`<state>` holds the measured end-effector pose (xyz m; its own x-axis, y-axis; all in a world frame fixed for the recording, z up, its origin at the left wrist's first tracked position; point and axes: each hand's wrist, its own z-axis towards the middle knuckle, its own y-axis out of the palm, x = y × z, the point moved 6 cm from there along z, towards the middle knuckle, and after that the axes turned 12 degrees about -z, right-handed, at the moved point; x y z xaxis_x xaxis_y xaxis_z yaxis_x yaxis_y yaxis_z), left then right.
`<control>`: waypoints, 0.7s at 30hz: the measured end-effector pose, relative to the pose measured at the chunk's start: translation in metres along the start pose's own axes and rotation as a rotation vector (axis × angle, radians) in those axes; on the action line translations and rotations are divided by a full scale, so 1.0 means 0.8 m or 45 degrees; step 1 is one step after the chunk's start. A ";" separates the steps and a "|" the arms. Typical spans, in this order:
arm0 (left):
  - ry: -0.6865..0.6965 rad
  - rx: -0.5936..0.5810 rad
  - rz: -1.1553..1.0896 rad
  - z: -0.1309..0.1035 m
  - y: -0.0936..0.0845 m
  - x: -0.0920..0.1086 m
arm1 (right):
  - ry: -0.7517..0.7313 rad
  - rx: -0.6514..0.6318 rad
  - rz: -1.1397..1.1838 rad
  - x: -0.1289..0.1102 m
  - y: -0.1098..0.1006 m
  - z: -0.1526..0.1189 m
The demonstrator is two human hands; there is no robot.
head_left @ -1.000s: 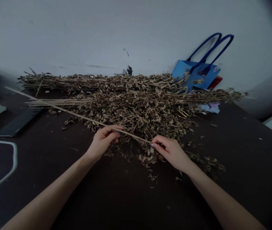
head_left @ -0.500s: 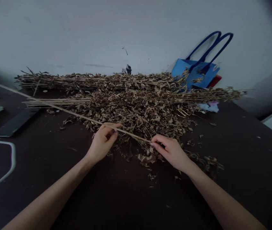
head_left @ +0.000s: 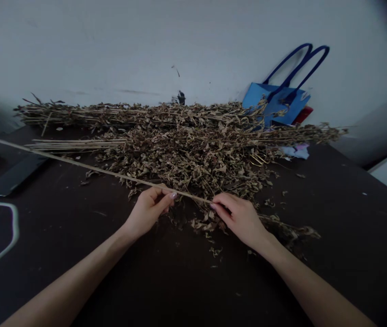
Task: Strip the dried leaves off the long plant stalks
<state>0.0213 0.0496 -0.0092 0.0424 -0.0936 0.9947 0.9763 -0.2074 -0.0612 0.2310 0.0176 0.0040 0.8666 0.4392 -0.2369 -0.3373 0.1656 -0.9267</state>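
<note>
A long, thin, pale dried stem (head_left: 94, 168) slants from the left edge down to the middle of the view. My left hand (head_left: 151, 206) pinches it between thumb and fingers. Close by on the right, my right hand (head_left: 239, 218) grips the stem near its lower end, where a leafy dried sprig (head_left: 292, 229) sticks out beyond that hand. Behind both hands lies a heap of crumpled brown dried leaves (head_left: 180, 156). Loose leaf bits (head_left: 215, 251) are scattered on the dark table (head_left: 180, 286) below the hands.
A bundle of dried stalks (head_left: 111, 116) runs along the wall, and bare stems (head_left: 77, 144) lie at the heap's left. A blue bag (head_left: 282, 102) leans at the back right. On the left are a dark flat object (head_left: 16, 175) and a white cable (head_left: 15, 227).
My left hand has shifted slightly right and down along the stem, with thumb and fingers now closed on it. The stem's far end has swung lower left, past the view's edge.
</note>
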 end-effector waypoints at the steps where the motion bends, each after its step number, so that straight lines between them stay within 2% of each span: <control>1: 0.037 -0.005 0.059 0.000 -0.001 0.001 | 0.006 0.006 0.001 0.001 -0.001 0.000; 4: 0.156 -0.030 0.261 -0.003 0.001 0.009 | 0.021 0.043 -0.009 0.003 -0.004 0.001; 7: 0.166 -0.042 0.260 -0.006 0.007 0.013 | -0.003 0.081 -0.018 0.002 -0.005 0.001; 14: -0.190 -0.040 -0.438 -0.009 0.020 -0.011 | -0.285 0.091 -0.092 -0.028 -0.004 -0.001; 17: -0.203 0.020 -0.566 -0.005 0.016 -0.012 | -0.332 0.140 -0.133 -0.030 -0.018 -0.002; 21: -0.198 0.143 -0.674 0.003 0.001 -0.009 | -0.226 0.188 -0.167 -0.008 -0.043 0.001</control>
<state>0.0220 0.0528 -0.0158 -0.4367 0.1414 0.8884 0.8892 -0.0818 0.4501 0.2368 0.0097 0.0377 0.8329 0.5511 -0.0508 -0.2878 0.3529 -0.8903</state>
